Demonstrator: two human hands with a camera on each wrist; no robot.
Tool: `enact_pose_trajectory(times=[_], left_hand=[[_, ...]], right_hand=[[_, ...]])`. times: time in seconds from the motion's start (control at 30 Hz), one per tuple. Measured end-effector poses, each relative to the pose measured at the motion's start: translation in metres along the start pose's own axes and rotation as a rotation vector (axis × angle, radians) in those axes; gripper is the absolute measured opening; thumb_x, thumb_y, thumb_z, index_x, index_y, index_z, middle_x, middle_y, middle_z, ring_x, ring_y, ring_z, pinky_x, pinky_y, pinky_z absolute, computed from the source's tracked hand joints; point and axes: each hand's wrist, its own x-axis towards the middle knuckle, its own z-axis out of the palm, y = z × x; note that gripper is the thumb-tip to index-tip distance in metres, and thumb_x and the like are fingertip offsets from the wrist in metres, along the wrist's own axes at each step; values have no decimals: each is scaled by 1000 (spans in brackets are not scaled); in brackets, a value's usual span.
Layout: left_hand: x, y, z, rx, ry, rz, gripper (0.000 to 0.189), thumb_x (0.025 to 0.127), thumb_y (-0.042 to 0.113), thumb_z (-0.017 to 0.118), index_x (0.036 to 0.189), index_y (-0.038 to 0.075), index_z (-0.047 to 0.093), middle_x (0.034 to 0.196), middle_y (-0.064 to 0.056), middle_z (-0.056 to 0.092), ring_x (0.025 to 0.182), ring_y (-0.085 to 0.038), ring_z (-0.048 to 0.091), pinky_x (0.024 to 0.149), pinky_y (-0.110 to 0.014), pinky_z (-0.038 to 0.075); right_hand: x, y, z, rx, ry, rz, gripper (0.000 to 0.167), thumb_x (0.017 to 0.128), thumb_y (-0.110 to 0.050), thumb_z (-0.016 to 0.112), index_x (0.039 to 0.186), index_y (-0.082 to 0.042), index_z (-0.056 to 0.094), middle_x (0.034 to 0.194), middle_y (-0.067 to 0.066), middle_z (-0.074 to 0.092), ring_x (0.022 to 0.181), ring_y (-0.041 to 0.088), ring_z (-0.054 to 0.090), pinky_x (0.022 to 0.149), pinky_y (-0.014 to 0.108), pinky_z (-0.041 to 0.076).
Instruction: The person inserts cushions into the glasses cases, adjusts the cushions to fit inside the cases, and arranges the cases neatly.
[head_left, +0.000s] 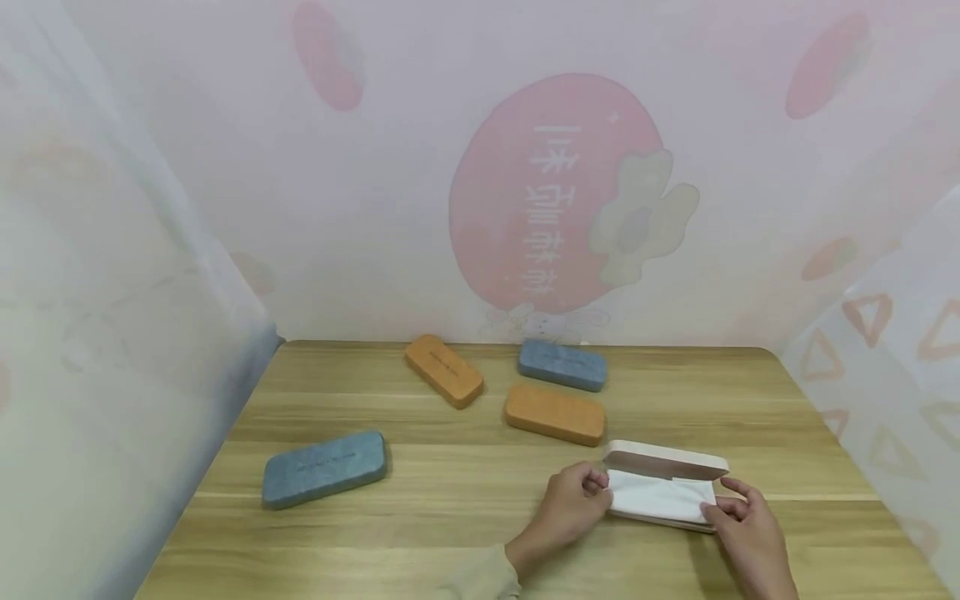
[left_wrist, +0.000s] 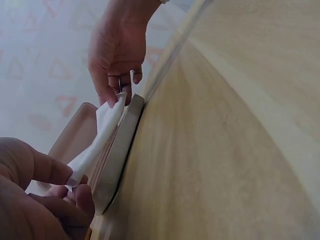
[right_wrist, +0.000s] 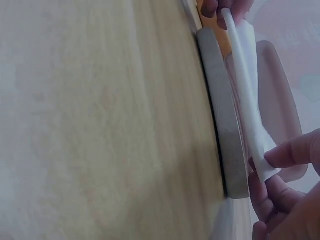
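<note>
A pale glasses case (head_left: 667,454) lies with its lid raised at the right front of the table. Over its lower half a folded white cloth (head_left: 660,496) is stretched between both hands. My left hand (head_left: 572,504) pinches the cloth's left end between thumb and fingers. At the other end my right hand (head_left: 750,529) pinches it the same way. In the left wrist view the cloth (left_wrist: 97,142) appears just above the case's bottom half (left_wrist: 120,155). From the right wrist the cloth (right_wrist: 247,95) shows as a narrow folded strip. Whatever lies beneath the cloth is hidden.
Two orange glasses cases, one at the back (head_left: 444,371) and one nearer (head_left: 555,414), lie closed beyond my hands. A blue case (head_left: 562,364) sits near the back edge, and a blue-green case (head_left: 325,470) is on the left. Printed curtains (head_left: 390,208) surround the wooden table (head_left: 450,533).
</note>
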Motion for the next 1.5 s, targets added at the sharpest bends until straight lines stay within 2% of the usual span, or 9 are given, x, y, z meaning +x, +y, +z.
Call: enact_pose_trajectory(times=[0.27, 0.4, 0.47, 0.63, 0.73, 0.93, 1.23, 1.4, 1.5], left_hand=[[-2, 1, 8, 75, -11, 9, 15, 85, 0, 68, 98, 5, 73, 82, 8, 65, 73, 2, 53, 68, -14, 48], [-5, 3, 7, 168, -43, 61, 21, 84, -1, 69, 103, 5, 76, 82, 8, 67, 71, 4, 51, 65, -14, 47], [-6, 3, 6, 210, -63, 93, 21, 84, 0, 69, 102, 5, 77, 86, 7, 69, 72, 5, 51, 65, -14, 47], [-4, 3, -4, 186, -74, 128, 18, 87, 1, 67, 102, 3, 77, 98, -1, 74, 78, 5, 56, 71, -14, 50], [0, 3, -13, 119, -44, 95, 19, 89, 2, 65, 105, 4, 75, 102, -3, 75, 81, 3, 61, 72, -15, 52], [5, -1, -25, 111, -15, 41, 17, 93, 7, 64, 108, 3, 71, 98, -2, 72, 85, -5, 64, 75, -17, 53], [12, -5, -18, 130, -54, -31, 25, 92, 14, 64, 115, 5, 66, 98, 3, 68, 86, -4, 59, 77, -20, 52], [13, -1, -15, 66, -51, -77, 24, 98, 17, 58, 119, 5, 63, 91, 0, 68, 67, -8, 61, 60, -21, 50], [16, 2, -14, 25, -31, -121, 25, 104, 24, 49, 118, 8, 63, 85, -3, 68, 61, -13, 61, 52, -23, 46]], right_hand=[[3, 4, 3, -179, 47, -69, 67, 94, -17, 67, 147, 9, 36, 110, 18, 75, 82, -8, 56, 76, 16, 40], [3, 4, 4, -231, 52, -116, 66, 95, -14, 63, 148, 13, 33, 117, 27, 71, 94, 18, 70, 74, 18, 45], [2, 4, 5, -254, 62, -156, 65, 96, -15, 62, 147, 15, 35, 118, 29, 69, 102, 35, 70, 86, 25, 46], [0, 2, 4, -369, 194, -320, 53, 97, -16, 63, 133, 21, 50, 99, 23, 73, 84, 31, 69, 86, 52, 44], [2, 1, 0, -399, 257, -378, 45, 99, -15, 62, 125, 21, 57, 91, 19, 71, 77, 26, 66, 71, 46, 50], [5, 3, -8, -403, 218, -335, 22, 95, -12, 68, 107, 6, 73, 84, 9, 70, 75, 14, 60, 63, 27, 46], [13, 3, -6, -460, 93, -338, 19, 87, -12, 76, 97, 2, 68, 77, 2, 64, 71, 16, 54, 63, 31, 44], [14, 7, -12, -425, 12, -250, 26, 102, -18, 57, 111, 6, 62, 91, 12, 68, 83, 24, 62, 71, 37, 49], [18, 8, -20, -286, -51, -141, 40, 110, -23, 34, 122, 10, 54, 98, 17, 67, 83, 24, 64, 69, 37, 54]])
